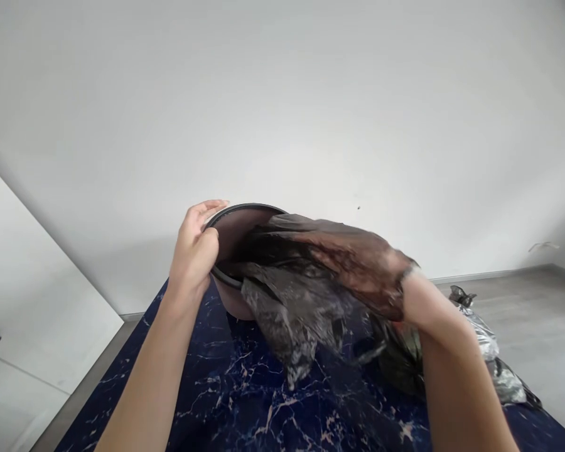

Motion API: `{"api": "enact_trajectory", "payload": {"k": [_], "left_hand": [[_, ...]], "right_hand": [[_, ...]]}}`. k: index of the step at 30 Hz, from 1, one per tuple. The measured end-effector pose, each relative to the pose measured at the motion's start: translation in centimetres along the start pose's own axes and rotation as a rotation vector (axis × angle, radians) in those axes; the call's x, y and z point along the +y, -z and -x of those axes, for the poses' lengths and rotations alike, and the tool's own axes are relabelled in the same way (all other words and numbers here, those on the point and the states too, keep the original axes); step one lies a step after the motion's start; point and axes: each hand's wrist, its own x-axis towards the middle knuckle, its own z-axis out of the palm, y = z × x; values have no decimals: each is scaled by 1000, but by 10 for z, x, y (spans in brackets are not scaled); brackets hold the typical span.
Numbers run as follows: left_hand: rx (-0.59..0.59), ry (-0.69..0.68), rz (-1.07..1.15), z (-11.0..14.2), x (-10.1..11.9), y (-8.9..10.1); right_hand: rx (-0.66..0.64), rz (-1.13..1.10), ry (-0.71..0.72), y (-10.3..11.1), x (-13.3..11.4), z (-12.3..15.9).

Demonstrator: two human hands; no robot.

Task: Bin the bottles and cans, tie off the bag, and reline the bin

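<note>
A small brownish bin [233, 232] with a dark rim stands tilted on a dark blue marbled table [226, 389]. My left hand [195, 248] grips its rim at the left side, fingers curled over the edge. My right hand [358, 263] is inside a thin black plastic bag [287, 307], which covers it up to the wrist and reaches toward the bin's opening. Loose folds of the bag hang down over the bin's front onto the table. The right hand's fingers are hidden by the plastic.
A crumpled heap of further dark and silvery plastic bags [484, 351] lies on the table's right side. A white wall is behind, a grey floor [522, 301] at right, and a white cabinet [23, 301] at left.
</note>
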Motion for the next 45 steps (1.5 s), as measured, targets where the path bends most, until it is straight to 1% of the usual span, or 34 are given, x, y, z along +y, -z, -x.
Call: {"api": "enact_trajectory", "payload": {"k": [2,4,5,7,9,10,12,14,15,16,17,19,20,21,22,23,24,25,26,27,28,30,32,34,36,38,39,40,41,42,43,45], "left_hand": [[36,85,13,-7,-3,6],[37,131,1,-13,-8,10],[31,145,-6,-15,-11,10],[-11,179,-37,-17,-18,9],[-117,226,-95,-16,-23,5],[-184,248,-134,-14,-24,2],[-326,263,-229,-8,-23,-1],[-433,211,-318,1,-16,-4],[-458,160,-356,6,-11,-4],[-453,87,-385,12,-4,-5],[-411,-13,-399,19,3,-6],[-249,-290,-376,33,19,-8],[-160,-457,-339,40,27,-9],[-97,-620,-293,46,35,-10],[-91,-761,-242,51,41,-11],[-135,-883,-185,55,46,-11],[-220,-968,-144,58,50,-11],[-329,-1001,-137,59,52,-10],[-436,-989,-166,59,54,-8],[-517,-937,-230,58,54,-6],[-560,-857,-323,55,54,-4],[-551,-702,-513,49,50,2],[-497,-601,-638,42,44,9],[-458,-501,-705,35,38,14],[-446,-414,-717,31,36,17],[-400,-364,-697,32,37,16],[-364,-358,-682,34,40,14],[-330,-365,-663,37,43,12],[-306,-383,-641,40,47,10],[-299,-408,-620,45,50,7],[-311,-436,-603,50,53,5],[-364,-477,-594,59,56,2]], "right_hand": [[1,45,-61,3,-6,0],[51,83,-159,2,-12,-3],[81,52,-192,-1,-15,-5],[107,-103,-179,-6,-20,-8],[89,-274,-134,-12,-24,-9],[90,-341,-137,-14,-26,-9],[111,-448,-191,-17,-26,-6],[167,-524,-251,-18,-24,-4],[193,-548,-260,-18,-24,-3],[207,-563,-259,-19,-24,-3],[206,-561,-254,-19,-26,-3],[162,-498,-227,-21,-35,-5],[129,-437,-204,-23,-41,-6],[94,-368,-178,-26,-47,-7],[58,-306,-145,-30,-54,-8],[14,-258,-104,-34,-60,-8],[-48,-216,-63,-39,-65,-8],[-124,-167,-32,-43,-69,-7],[-202,-105,-9,-47,-72,-6],[-268,-25,8,-50,-74,-4],[-320,64,20,-51,-75,-2],[-375,208,46,-48,-77,3],[-395,237,77,-39,-80,7],[-330,184,76,-26,-83,11],[-164,147,30,-14,-83,14],[37,206,-59,-5,-76,16],[108,265,-115,-2,-71,16],[148,333,-169,0,-64,16],[160,396,-213,0,-57,16],[137,444,-242,0,-51,15],[95,470,-253,-2,-45,15],[-13,455,-236,-5,-39,12]]}}
